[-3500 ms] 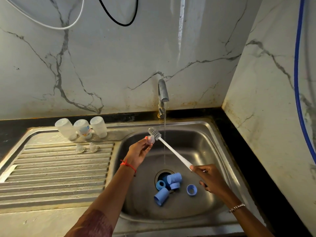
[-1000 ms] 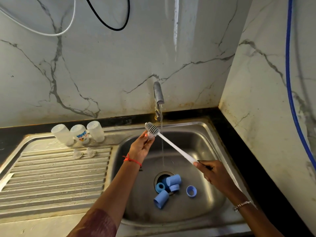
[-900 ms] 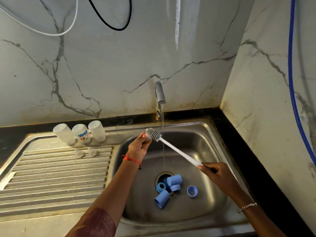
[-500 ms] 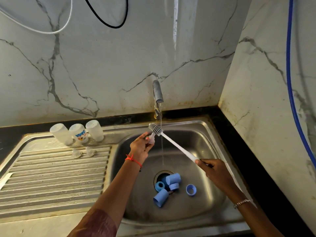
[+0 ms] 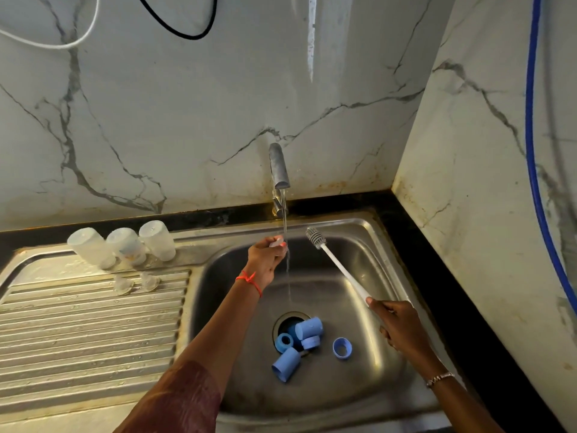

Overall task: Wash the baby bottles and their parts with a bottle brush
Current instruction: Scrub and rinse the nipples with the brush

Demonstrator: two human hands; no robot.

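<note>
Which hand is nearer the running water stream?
Left. The left hand holds a small clear part in the water stream; the right hand grips the bottle brush off to its right.

Three clear baby bottles [image 5: 125, 246] stand upside down far left of the sink [image 5: 377, 260], two clear teats [image 5: 123, 284] just in front. Blue caps and rings [image 5: 309, 328] cluster at its drain [image 5: 281, 323]. A third teat [image 5: 277, 244] and the white-handled brush [image 5: 342, 269] are held above.

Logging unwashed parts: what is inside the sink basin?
Blue caps and rings lie clustered over the drain, one ring apart to the right. The drain opening beneath them is partly covered.
</note>
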